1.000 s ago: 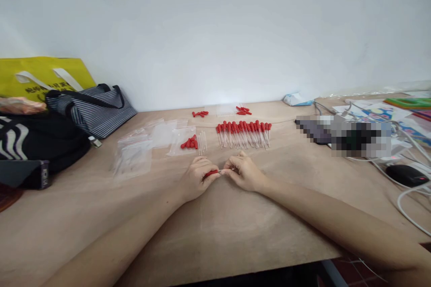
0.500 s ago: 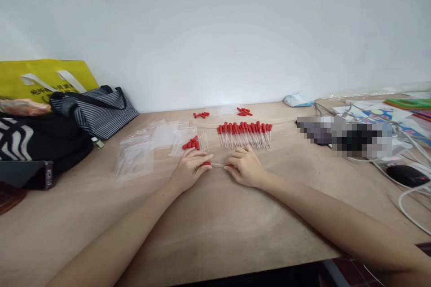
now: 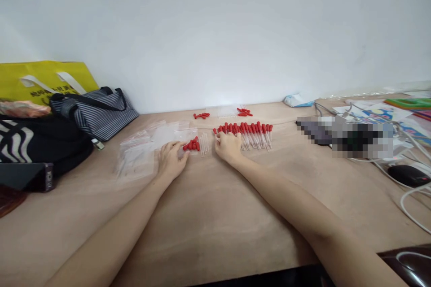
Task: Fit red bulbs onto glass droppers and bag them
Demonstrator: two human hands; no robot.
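My left hand [image 3: 171,159] lies low on the wooden table [image 3: 215,215], fingers stretched out, tips touching a small heap of red rubber bulbs [image 3: 191,145] on a clear plastic bag. Thin glass tubes [image 3: 203,142] lie just right of that heap. My right hand [image 3: 229,145] is curled at the left end of a long row of assembled red-capped droppers [image 3: 251,134]. One dropper's red bulb [image 3: 214,131] pokes out past its knuckles, apparently held in its fingers.
Clear zip bags [image 3: 136,157] lie left of my hand. More loose bulbs [image 3: 200,115] and tubes [image 3: 226,110] sit near the wall. A striped bag [image 3: 94,110], yellow bag [image 3: 40,78] and black bag [image 3: 33,139] crowd the left; cables and a mouse [image 3: 406,175] fill the right.
Both hands held one dropper together near the table's middle. They have parted and moved away from me: the right carried the dropper to the row, the left went to the bulb heap.
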